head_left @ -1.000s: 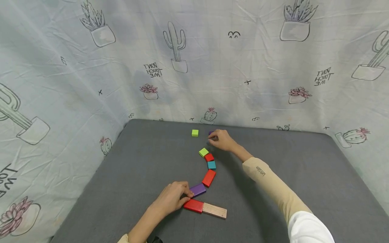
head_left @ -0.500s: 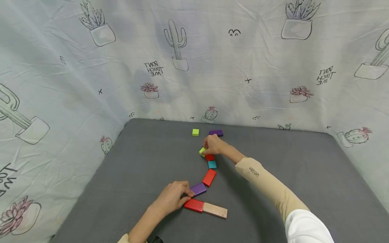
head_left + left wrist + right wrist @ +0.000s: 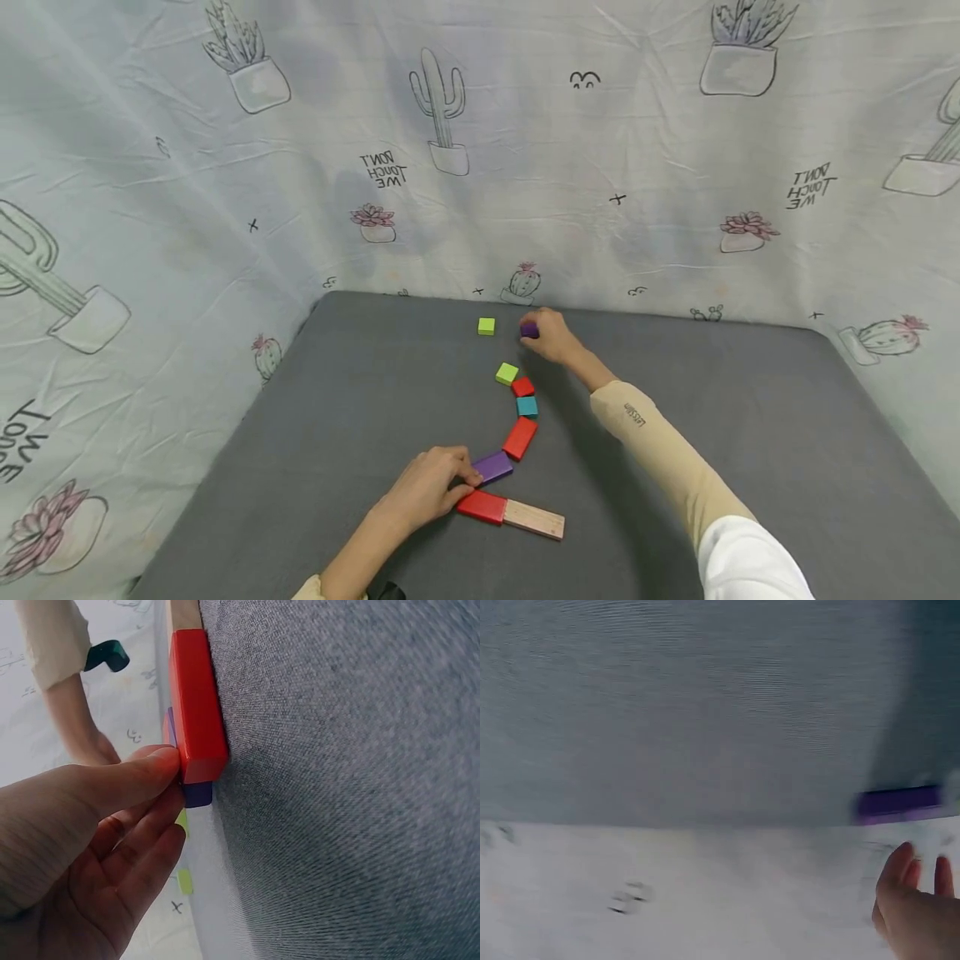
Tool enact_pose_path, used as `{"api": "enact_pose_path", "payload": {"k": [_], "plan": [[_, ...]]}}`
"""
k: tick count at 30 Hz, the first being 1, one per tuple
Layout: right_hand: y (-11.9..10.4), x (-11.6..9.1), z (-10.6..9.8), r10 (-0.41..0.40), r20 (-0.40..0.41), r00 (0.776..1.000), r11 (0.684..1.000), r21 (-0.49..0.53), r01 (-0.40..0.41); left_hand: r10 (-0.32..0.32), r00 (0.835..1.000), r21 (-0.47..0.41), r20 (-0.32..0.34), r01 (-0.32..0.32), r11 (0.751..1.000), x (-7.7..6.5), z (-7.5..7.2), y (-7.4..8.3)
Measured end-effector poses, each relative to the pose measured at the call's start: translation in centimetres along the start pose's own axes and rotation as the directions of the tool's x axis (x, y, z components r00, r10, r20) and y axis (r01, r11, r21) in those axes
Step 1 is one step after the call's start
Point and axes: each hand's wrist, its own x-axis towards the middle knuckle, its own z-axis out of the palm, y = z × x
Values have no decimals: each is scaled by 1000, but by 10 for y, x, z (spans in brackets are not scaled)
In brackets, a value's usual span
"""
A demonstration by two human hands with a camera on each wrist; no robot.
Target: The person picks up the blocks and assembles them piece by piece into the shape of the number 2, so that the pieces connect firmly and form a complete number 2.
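My left hand (image 3: 431,487) pinches the left end of a purple block (image 3: 492,467) with thumb and index finger. The thumb tip lies right at the corner of a red block (image 3: 196,705). A pale wooden block (image 3: 534,518) continues the line from that red one. From the purple block, a curve of blocks leads away: red (image 3: 520,438), blue (image 3: 527,407), small red (image 3: 522,387) and lime green (image 3: 507,373). At the far edge my right hand (image 3: 919,900) reaches beside another purple block (image 3: 898,802), its fingers apart from it in the right wrist view.
A second lime green block (image 3: 487,327) lies alone near the back, left of the right hand. Grey cloth (image 3: 360,400) covers the table. A pale curtain (image 3: 540,150) printed with cacti hangs behind and along the sides.
My right hand moves from the far purple block to the lime green block at the curve's end, then back to the purple one. The left hand stays in place.
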Motion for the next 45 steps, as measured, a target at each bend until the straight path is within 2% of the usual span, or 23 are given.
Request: {"api": "enact_pose_path", "payload": {"k": [2,5,9,13,21,24,27,30,33,38,42,45], "plan": [[16,0,-2,57,-29,998,998,-6,-57,-4,1000,3,3,4,1000,0,1,1],[36,-4,0,137,29,990,990,-28,-136,-13,1000,-7,16,13,1000,-1,2,3],[49,-10,5,156,100,983,985,-84,-148,-15,999,-22,31,16,1000,-2,5,5],[52,-12,6,175,43,984,978,-119,-169,-4,1000,-30,26,4,1000,-1,6,6],[47,2,-6,217,-111,970,976,25,-215,13,1000,-30,-2,-13,999,0,3,2],[39,10,-11,228,-128,965,972,86,-219,12,1000,-26,-2,-12,1000,0,2,1],[27,16,-13,228,-104,968,966,145,-212,8,1000,-20,-4,-8,1000,0,0,1],[14,23,-13,186,-79,979,971,168,-170,5,1000,-18,-7,-5,1000,-1,-1,1],[0,26,-13,125,-58,990,983,143,-116,3,1000,-18,-8,-3,1000,-1,-3,0],[-18,28,-9,54,-9,999,988,142,-52,4,1000,-11,-13,-4,1000,-1,-3,0],[-25,23,0,-45,28,999,988,150,40,3,1000,-12,-16,-4,1000,-1,-3,0],[-29,18,8,-122,74,990,982,153,110,7,1000,-21,-16,-7,1000,0,-2,-1]]}}
